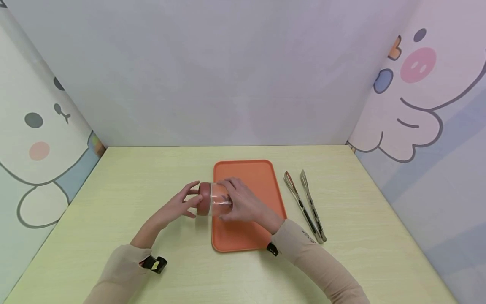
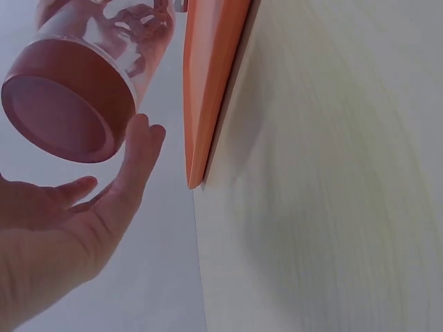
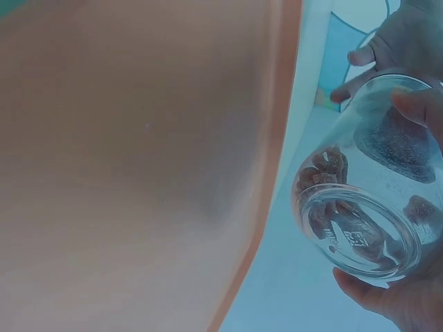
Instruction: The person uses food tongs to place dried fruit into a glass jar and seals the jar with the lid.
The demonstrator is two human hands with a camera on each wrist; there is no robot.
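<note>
My right hand grips a clear jar by its body, holding it on its side above the tray. The jar's reddish-brown lid points left, towards my left hand. That hand's fingers are spread around the lid, and in the left wrist view a fingertip is right at the lid's rim. Several dark brown pieces lie inside the jar, seen through the glass in the right wrist view. The jar's round base faces the right wrist camera, with the right thumb and fingers on opposite sides of the body.
An orange rectangular tray lies on the pale wooden table under the jar. Metal tongs with dark grips rest spread to the right of the tray. A plain back wall and cartoon-printed side panels enclose the table.
</note>
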